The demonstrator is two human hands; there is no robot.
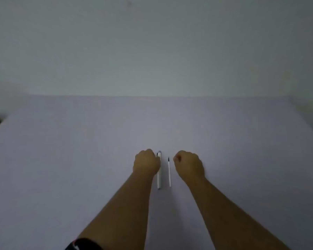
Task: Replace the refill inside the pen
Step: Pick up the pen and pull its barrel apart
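Observation:
A white pen lies on the pale table, pointing away from me, with a dark tip at its far end. A thin white refill with a dark tip lies parallel, just to the right of the pen. My left hand is curled into a fist right against the pen's left side, covering part of it; whether it grips the pen I cannot tell. My right hand is a closed fist resting just right of the refill, apart from it and holding nothing.
The table runs back to a plain wall. Its left edge shows at the far left. A dark sleeve or band appears at the bottom by my left arm.

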